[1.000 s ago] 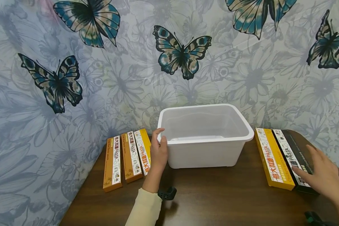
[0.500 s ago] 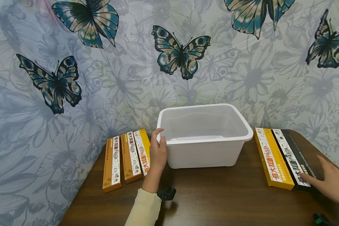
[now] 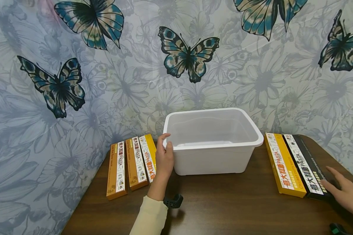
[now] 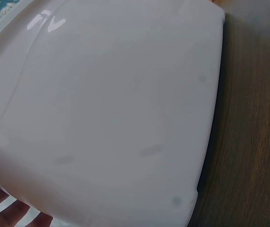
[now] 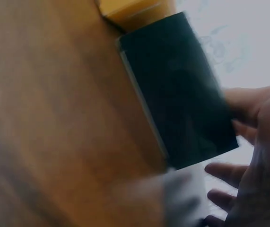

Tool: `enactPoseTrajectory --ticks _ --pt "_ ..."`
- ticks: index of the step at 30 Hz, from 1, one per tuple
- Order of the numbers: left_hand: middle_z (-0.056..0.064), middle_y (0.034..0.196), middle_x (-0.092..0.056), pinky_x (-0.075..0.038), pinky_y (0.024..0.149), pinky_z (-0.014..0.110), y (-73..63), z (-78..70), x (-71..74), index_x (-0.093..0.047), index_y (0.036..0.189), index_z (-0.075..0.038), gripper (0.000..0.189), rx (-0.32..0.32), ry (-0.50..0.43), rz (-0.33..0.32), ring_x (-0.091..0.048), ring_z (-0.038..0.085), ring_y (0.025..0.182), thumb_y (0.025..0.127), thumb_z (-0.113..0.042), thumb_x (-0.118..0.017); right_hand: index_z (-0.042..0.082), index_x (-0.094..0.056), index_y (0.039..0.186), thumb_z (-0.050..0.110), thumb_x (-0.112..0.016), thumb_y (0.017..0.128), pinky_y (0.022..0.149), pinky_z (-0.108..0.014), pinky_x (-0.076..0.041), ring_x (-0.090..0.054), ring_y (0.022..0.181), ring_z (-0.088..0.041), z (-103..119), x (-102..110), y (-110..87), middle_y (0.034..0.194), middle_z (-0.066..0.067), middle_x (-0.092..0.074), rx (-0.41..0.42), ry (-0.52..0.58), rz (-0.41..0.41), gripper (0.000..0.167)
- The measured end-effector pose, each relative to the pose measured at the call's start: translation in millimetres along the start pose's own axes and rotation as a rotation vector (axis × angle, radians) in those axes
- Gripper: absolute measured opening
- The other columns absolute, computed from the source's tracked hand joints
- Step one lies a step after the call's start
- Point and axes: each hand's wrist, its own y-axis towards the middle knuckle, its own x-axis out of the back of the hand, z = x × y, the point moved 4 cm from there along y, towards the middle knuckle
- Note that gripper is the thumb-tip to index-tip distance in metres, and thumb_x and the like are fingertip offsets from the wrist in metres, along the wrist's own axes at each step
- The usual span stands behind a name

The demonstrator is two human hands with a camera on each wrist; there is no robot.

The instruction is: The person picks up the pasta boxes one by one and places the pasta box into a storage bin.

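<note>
My left hand [image 3: 164, 160] grips the left front corner of a white plastic bin [image 3: 211, 161], thumb on the front side. In the left wrist view the bin's wall [image 4: 116, 104] fills most of the picture, with fingertips [image 4: 15, 212] at its lower left edge. No items show inside the bin. On the right, a black pasta box [image 3: 307, 164] lies against a yellow pasta box [image 3: 285, 163]. Close to the black box's right side is my right hand [image 3: 345, 192], fingers spread and holding nothing. Whether its thumb touches the box I cannot tell.
Left of the bin lie two orange pasta boxes [image 3: 116, 173] [image 3: 136, 163] and a yellow one [image 3: 148, 156], partly behind my left hand. A butterfly-patterned wall covering [image 3: 120, 107] rises behind the brown wooden table [image 3: 223, 202].
My right hand has drawn back rightward and toward me, off the top of the black pasta box to its right side. The left hand and the bin stay put.
</note>
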Motion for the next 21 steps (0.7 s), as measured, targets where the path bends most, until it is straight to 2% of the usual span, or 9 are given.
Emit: enactPoseTrajectory --ticks 1,4,7,9,12,15,16,21 --pt "0.019 0.112 -0.058 -0.042 0.091 0.045 0.1 0.1 -0.1 -0.052 0.133 -0.023 0.039 0.0 -0.003 0.003 -0.053 0.027 0.106 0.098 -0.035 -0.041 -0.011 -0.003 0.152 0.035 -0.032 0.108 0.094 -0.079 -0.021 -0.024 0.12 -0.071 0 -1 0.4 0.144 -0.051 -0.013 0.016 0.017 0.001 0.07" --pt "0.013 0.133 -0.057 -0.042 0.098 0.047 0.5 0.5 -0.5 -0.052 0.133 -0.023 0.038 0.009 -0.006 0.008 -0.054 0.026 0.116 0.097 -0.034 -0.041 -0.013 -0.012 0.151 0.037 -0.032 0.107 0.094 -0.078 -0.021 -0.028 0.118 -0.07 0 -4 1.7 0.14 -0.052 -0.021 0.029 0.028 0.016 0.069" --pt "0.009 0.145 -0.053 -0.041 0.103 0.051 1.3 1.9 -1.1 -0.051 0.133 -0.023 0.039 0.022 -0.008 0.015 -0.053 0.028 0.125 0.097 -0.032 -0.041 -0.017 -0.014 0.148 0.048 -0.036 0.104 0.095 -0.076 -0.025 -0.028 0.119 -0.069 1 -5 3.0 0.138 -0.053 -0.024 -0.015 0.005 0.079 0.082" --pt "0.008 0.145 -0.053 -0.042 0.102 0.049 1.5 2.4 -1.2 -0.051 0.133 -0.023 0.038 0.025 -0.004 0.014 -0.053 0.027 0.124 0.097 -0.032 -0.041 -0.021 -0.014 0.145 0.055 -0.04 0.101 0.094 -0.076 -0.028 -0.03 0.117 -0.068 3 -5 4.4 0.134 -0.054 -0.026 -0.021 -0.027 0.126 0.092" --pt "0.014 0.115 -0.06 -0.044 0.086 0.043 0.9 2.3 -1.2 -0.051 0.133 -0.024 0.039 0.022 0.006 0.018 -0.055 0.026 0.098 0.097 -0.033 -0.04 -0.026 -0.012 0.142 0.062 -0.045 0.096 0.091 -0.075 -0.034 -0.033 0.115 -0.068 7 -5 7.0 0.13 -0.056 -0.027 -0.005 -0.067 0.184 0.105" --pt "0.011 0.083 -0.045 -0.036 0.07 0.037 0.4 1.3 -0.5 -0.051 0.134 -0.023 0.039 0.013 0.016 0.015 -0.042 0.022 0.075 0.098 -0.033 -0.04 -0.029 -0.007 0.141 0.063 -0.048 0.094 0.087 -0.072 -0.039 -0.037 0.111 -0.067 11 -6 8.6 0.127 -0.057 -0.028 0.03 -0.087 0.207 0.111" --pt "0.008 0.078 -0.039 -0.033 0.067 0.036 0.2 0.9 -0.3 -0.051 0.134 -0.023 0.039 0.013 0.017 0.016 -0.037 0.022 0.07 0.098 -0.033 -0.041 -0.03 -0.004 0.141 0.062 -0.05 0.094 0.087 -0.071 -0.04 -0.037 0.111 -0.067 12 -6 8.8 0.127 -0.057 -0.027 0.04 -0.085 0.213 0.113" --pt "0.0 0.076 -0.036 -0.031 0.064 0.034 0.4 0.0 0.5 -0.052 0.134 -0.024 0.038 0.015 0.013 0.013 -0.034 0.018 0.068 0.098 -0.032 -0.041 -0.024 0.011 0.144 0.06 -0.053 0.093 0.086 -0.072 -0.038 -0.032 0.113 -0.068 14 -9 8.1 0.134 -0.056 -0.019 0.043 -0.029 0.224 0.117"
